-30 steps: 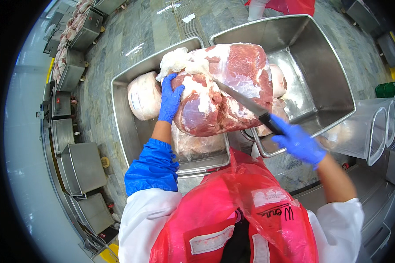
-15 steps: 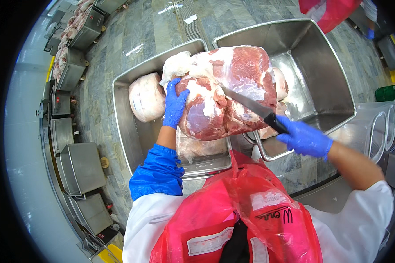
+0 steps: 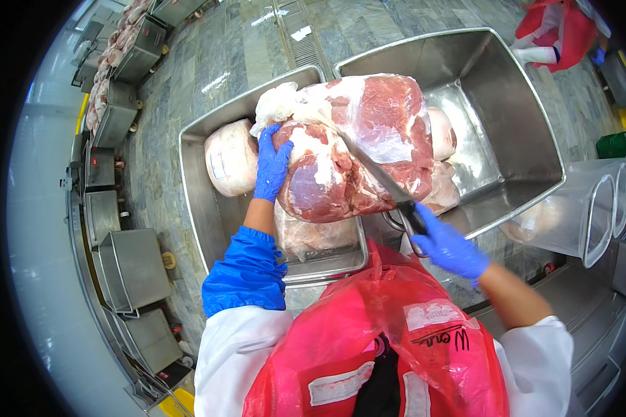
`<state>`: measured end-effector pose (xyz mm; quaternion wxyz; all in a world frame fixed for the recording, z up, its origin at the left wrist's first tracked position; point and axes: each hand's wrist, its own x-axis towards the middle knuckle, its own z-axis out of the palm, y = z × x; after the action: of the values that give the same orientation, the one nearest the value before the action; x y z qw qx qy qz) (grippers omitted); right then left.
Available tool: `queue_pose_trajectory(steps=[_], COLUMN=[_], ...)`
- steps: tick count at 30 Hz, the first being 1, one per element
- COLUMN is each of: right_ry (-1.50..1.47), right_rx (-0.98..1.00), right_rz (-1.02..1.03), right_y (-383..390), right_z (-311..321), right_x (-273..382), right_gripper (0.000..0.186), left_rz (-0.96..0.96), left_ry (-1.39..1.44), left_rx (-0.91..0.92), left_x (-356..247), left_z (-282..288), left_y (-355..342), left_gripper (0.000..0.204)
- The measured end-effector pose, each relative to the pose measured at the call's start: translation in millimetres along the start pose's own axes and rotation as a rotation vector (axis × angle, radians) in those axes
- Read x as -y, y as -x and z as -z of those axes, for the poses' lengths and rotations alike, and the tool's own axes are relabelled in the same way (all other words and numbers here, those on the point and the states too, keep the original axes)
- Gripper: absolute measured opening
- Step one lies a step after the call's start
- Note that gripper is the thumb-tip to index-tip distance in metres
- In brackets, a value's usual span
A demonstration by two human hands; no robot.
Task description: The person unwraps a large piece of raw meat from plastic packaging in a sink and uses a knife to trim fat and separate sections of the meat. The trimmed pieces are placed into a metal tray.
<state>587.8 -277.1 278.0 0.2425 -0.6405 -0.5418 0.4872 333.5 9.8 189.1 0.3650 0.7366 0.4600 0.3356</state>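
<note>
A large slab of raw red meat [image 3: 389,118] with white fat and membrane rests across the adjoining rims of two steel tubs. My left hand [image 3: 271,167], blue-gloved, grips its left side, thumb on top and fingers along the edge. Just beyond those fingers, a pale flap of fat [image 3: 277,104] hangs over the far left corner. In my right hand [image 3: 452,243], also gloved, a knife [image 3: 379,172] is held by its black handle. The long blade lies slanted along a seam in the meat, its tip toward the far left; the tip's depth is hard to see.
The left steel tub [image 3: 190,201] holds a wrapped pale meat piece [image 3: 231,160] and another piece [image 3: 313,236]. More pieces lie in the right tub [image 3: 528,139]. Clear plastic bins [image 3: 563,215] stand at right. A person in a red apron [image 3: 567,35] is far right.
My right hand has drawn the knife nearer and to the left, and the blade stands steeper along the seam. The left hand stays on the meat. The far person has moved right.
</note>
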Motion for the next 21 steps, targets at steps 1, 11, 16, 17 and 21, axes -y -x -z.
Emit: queue_pose_trajectory(steps=[1, 11, 16, 17, 21], right_ry=[-0.053, -0.044, 0.012, 0.005, 0.043], right_rx=[0.133, 0.483, 0.385, 0.352, 0.014], right_rz=[-0.173, -0.518, -0.412, -0.368, -0.109], right_y=[5, -43, -28, -25, -11], right_z=[31, 123, 83, 67, -14], right_x=[32, 74, 67, 56, 3], right_gripper=[0.059, 0.043, 0.036, 0.036, 0.038], left_rz=[0.003, 0.106, 0.035, 0.018, 0.053], left_ry=[-0.005, 0.052, -0.054, -0.069, 0.013], left_rx=[-0.005, -0.019, -0.04, -0.038, -0.014], left_x=[0, 1, 6, 7, -6], left_z=[2, 6, 7, 8, 5], left_y=[1, 8, 16, 16, 14], left_gripper=[0.046, 0.046, 0.046, 0.047, 0.047])
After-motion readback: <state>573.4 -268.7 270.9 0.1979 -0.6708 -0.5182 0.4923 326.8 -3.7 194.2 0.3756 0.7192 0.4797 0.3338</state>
